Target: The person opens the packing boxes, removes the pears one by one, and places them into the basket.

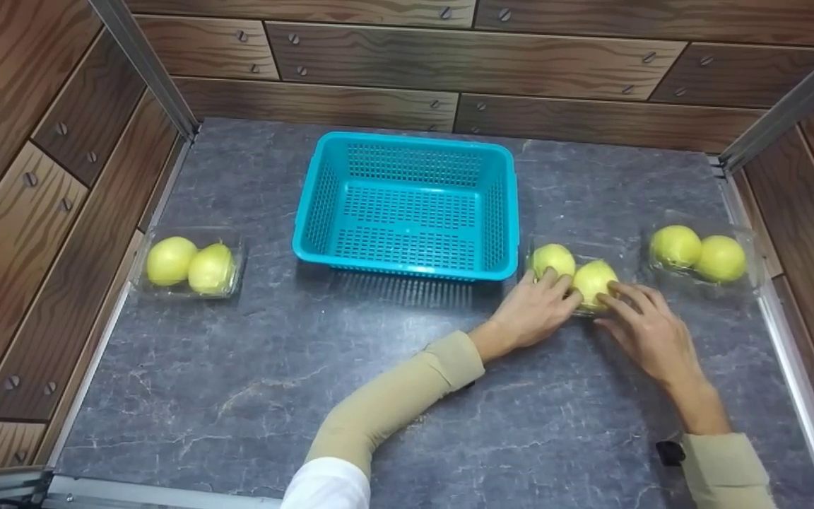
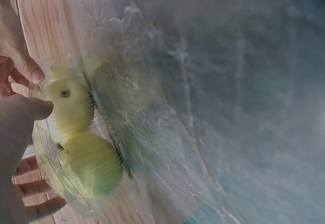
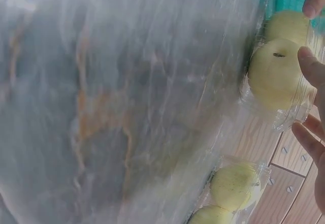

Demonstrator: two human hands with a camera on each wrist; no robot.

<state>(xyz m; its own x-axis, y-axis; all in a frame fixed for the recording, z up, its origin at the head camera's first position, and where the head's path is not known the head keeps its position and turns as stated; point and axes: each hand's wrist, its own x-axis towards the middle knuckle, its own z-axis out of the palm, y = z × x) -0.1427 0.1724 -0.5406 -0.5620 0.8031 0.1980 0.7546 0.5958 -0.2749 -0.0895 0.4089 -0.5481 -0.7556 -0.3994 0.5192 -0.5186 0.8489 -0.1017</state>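
A clear plastic box [image 1: 586, 252] with two round yellow-green fruits [image 1: 593, 280] stands right of the blue basket. My left hand [image 1: 531, 311] grips its left front part, fingers bent over the rim. On the right end my right hand [image 1: 651, 335] holds the box between thumb and fingers. The left wrist view has the left thumb [image 2: 39, 108] across the plastic above a fruit [image 2: 95, 164] and the other fingers spread along the side. In the right wrist view the right thumb [image 3: 310, 67] lies against the plastic beside a fruit [image 3: 274, 76].
The blue perforated basket [image 1: 407, 274] stands at the back middle with nothing in it. Similar boxed fruit pairs sit at the far left [image 1: 170, 261] and far right [image 1: 721, 259]. Wood-patterned panels [image 1: 463, 60] wall in the grey marbled table [image 1: 251, 396].
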